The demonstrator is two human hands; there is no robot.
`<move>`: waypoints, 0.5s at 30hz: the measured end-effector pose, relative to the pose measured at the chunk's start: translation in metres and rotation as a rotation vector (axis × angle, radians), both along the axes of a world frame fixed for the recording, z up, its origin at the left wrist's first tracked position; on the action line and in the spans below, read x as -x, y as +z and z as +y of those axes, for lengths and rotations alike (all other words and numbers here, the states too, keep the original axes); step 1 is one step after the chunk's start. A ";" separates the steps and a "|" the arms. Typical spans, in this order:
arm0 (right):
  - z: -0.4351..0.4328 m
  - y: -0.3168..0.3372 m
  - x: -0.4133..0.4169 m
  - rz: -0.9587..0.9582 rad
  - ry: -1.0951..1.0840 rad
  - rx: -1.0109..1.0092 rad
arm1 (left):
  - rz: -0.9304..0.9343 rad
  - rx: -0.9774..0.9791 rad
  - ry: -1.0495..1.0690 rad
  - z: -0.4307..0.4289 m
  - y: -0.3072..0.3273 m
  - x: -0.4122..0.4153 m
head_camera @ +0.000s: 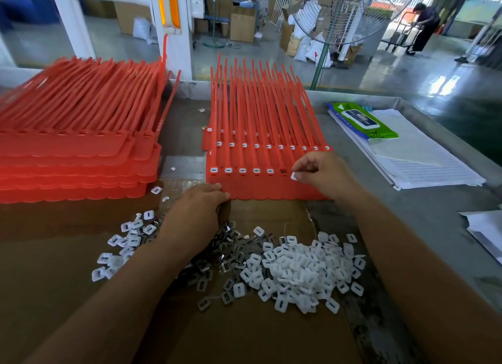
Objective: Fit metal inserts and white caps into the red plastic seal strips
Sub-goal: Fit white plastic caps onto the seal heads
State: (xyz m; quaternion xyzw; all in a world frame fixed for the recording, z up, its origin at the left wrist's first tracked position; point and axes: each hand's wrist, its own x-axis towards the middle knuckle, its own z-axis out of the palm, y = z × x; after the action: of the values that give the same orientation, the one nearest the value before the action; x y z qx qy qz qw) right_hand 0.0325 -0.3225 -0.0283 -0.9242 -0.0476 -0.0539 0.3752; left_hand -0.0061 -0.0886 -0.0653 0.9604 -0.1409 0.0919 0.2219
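The right hand pinches 1 white cap between thumb and fingertips, its other fingers curled. It holds the cap just above the near row of the red strips, which lie mid-table with their tails pointing far. In that row 5 sockets on the left already carry white caps. The 6th socket is dark and uncapped, and the pinched cap is just right of it.

The left hand lies flat with its fingers straight and together, their tips touching the near edge of the strips.

Near the person, on brown cardboard, a cap pile sits to the right. Grey metal inserts lie just left of it, partly under the left wrist.

A tall stack of more red strips fills the left. Papers and a green wipes pack lie at right.
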 end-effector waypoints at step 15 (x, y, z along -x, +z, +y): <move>0.016 -0.007 -0.036 0.085 -0.039 0.130 | -0.010 0.001 -0.023 0.001 0.000 0.001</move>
State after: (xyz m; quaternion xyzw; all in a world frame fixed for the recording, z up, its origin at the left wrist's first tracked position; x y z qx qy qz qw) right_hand 0.0685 -0.3066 -0.0350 -0.9488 -0.0171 -0.0185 0.3150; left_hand -0.0071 -0.0873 -0.0652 0.9582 -0.1531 0.0940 0.2226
